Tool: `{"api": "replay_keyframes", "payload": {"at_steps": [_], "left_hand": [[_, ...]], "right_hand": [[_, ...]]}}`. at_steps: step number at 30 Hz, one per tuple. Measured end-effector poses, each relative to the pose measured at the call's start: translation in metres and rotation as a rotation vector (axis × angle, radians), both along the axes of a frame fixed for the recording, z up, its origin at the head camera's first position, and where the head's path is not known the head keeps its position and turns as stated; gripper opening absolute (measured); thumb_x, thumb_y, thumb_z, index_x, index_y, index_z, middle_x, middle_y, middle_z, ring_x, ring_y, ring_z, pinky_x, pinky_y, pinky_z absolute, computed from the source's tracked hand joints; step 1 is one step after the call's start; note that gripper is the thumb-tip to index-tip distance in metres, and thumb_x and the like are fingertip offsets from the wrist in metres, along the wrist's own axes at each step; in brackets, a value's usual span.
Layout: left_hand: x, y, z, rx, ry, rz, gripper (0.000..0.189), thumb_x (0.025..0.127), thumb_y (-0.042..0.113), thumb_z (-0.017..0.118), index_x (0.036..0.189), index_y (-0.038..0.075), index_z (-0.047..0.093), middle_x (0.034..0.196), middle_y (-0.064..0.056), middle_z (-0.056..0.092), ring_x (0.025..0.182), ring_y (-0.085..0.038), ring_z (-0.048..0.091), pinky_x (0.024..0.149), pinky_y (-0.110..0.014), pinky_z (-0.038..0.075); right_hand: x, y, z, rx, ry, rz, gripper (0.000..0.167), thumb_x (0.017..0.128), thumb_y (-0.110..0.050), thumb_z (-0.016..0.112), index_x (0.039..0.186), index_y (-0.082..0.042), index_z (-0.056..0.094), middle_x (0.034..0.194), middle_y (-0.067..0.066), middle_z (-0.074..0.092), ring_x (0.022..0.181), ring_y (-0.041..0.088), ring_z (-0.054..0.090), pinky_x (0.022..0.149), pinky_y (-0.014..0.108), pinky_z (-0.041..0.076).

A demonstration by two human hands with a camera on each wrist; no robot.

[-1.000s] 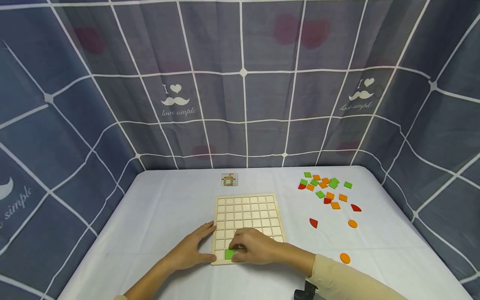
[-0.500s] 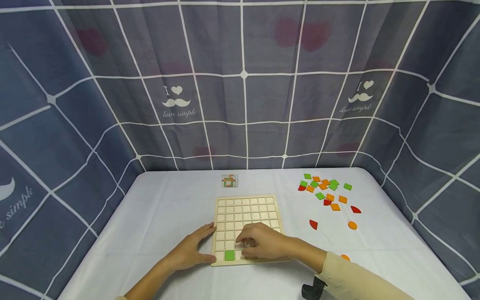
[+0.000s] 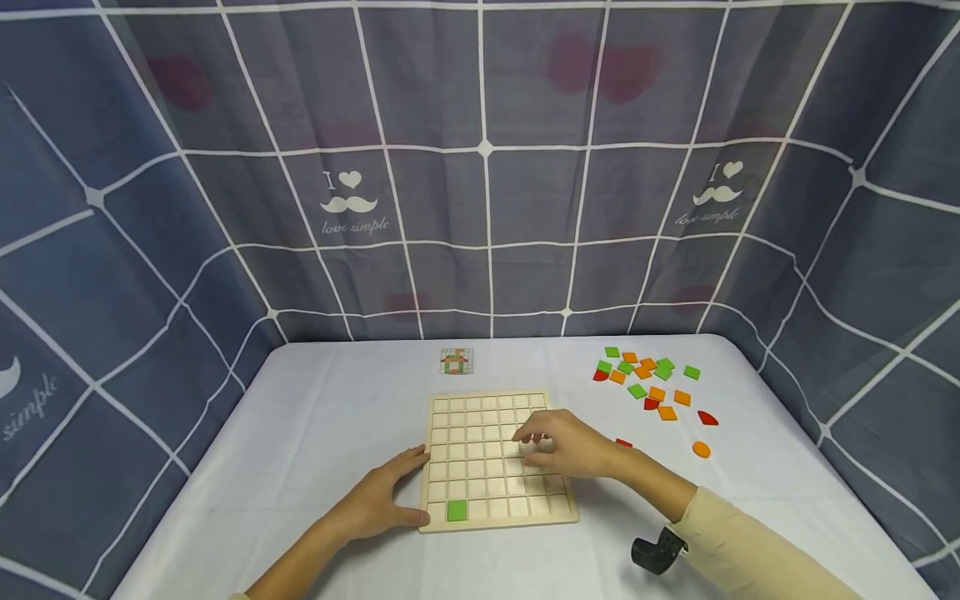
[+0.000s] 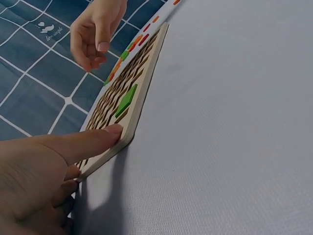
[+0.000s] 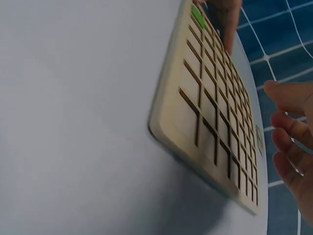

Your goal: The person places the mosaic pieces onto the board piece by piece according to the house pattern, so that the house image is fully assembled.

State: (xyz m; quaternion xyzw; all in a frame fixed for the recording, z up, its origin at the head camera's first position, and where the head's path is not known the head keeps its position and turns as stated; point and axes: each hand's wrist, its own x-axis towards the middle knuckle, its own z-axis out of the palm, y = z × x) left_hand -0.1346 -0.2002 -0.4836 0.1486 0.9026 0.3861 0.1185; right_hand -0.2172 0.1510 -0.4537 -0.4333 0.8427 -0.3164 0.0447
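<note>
As the right hand (image 3: pixel 570 443) hovers, a red piece (image 3: pixel 623 442) peeks past it.

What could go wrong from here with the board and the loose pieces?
The wooden board could slide on the white cloth if the left hand at its left edge pushes sideways, perhaps jogging the green square. In the head view, the right forearm partly hides a red piece, so a low pass might sweep it aside. Some loose pieces touch or overlap, so picking one with the right hand could drag a neighbour along.
</note>
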Motion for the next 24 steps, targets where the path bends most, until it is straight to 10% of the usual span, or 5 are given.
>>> {"api": "replay_keyframes", "payload": {"at_steps": [24], "left_hand": [[0.003,0.0,0.003,0.019,-0.003,-0.007,0.093,0.076,0.035,0.092,0.154,0.007,0.049,0.164,-0.014,0.035,0.15,-0.047,0.026,0.116,-0.07,0.021]], "right_hand": [[-0.064,0.115,-0.002,0.054,0.022,-0.393,0.031,0.09,-0.012,0.081,0.116,0.003,0.074,0.104,0.011,0.072,0.09,0.022,0.062,0.08,0.043,0.055]]}}
